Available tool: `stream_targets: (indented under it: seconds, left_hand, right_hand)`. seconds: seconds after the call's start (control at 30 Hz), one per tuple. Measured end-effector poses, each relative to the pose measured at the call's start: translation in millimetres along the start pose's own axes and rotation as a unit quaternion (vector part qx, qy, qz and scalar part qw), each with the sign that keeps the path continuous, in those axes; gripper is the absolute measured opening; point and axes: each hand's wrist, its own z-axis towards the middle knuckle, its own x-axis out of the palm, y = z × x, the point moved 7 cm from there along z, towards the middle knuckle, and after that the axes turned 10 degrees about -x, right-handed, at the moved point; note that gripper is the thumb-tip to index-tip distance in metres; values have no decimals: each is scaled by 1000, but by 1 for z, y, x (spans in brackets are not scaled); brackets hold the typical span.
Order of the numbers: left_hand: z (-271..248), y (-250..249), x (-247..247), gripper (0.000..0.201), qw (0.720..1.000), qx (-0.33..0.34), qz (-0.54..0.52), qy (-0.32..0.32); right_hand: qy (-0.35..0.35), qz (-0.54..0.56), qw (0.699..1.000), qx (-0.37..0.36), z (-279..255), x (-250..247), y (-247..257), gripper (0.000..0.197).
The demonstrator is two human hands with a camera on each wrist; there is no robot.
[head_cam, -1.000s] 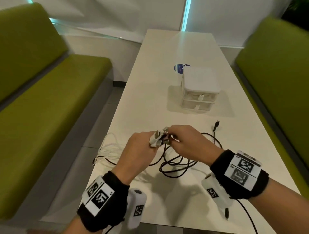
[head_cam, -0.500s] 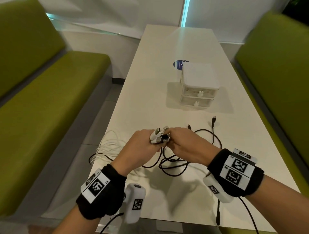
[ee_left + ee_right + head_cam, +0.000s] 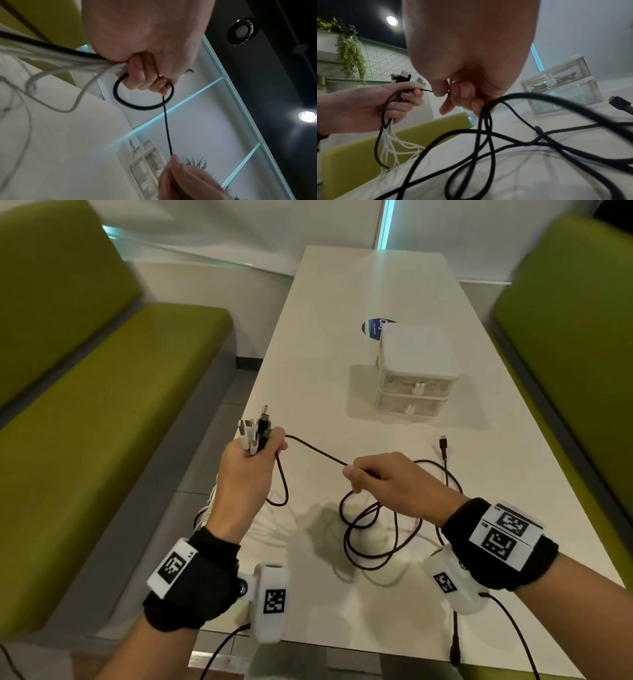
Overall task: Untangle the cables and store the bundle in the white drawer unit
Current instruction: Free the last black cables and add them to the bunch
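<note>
Green benches [image 3: 113,392] are seen on both sides of a long white table [image 3: 322,330]. A fistful of cable ends [image 3: 255,431], white and black, is held up by the left hand [image 3: 245,474] in the middle left of the head view, with the fingers curled tight round them. One black cable [image 3: 315,451] is stretched from that fist across to the right hand [image 3: 390,484], where it is pinched between thumb and fingers. More of the black cable is left in loose loops [image 3: 370,529] on the table below the right hand, and its free plug [image 3: 443,441] is seen lying to the right. White cables [image 3: 393,142] are hung down from the left fist to the table edge. The white drawer unit [image 3: 416,371] is set higher up in the frame, well apart from both hands, and both its drawers look closed. A knot could be pulled tighter if the black cable is tugged hard while the loops are crossed. The white cables could be dragged off the table edge, because they are hung so close to it.
</note>
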Motion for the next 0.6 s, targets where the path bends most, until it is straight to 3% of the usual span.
stream_targets:
  seconds: [0.2,0.47,0.6]
  left_hand:
    - [-13,-8,4,36,991,21,-94,91]
    - [-16,-9,-5,39,971,-13,-214,111]
    - [-17,-16,-17,28,938,-29,-317,138]
  right_hand:
    - [-18,-31,999,-25,6,-6,-2,53]
    - [-23,-35,999,-26,15,-7,0,54]
    - [-24,-51,998,-23,19,-11,-2,52]
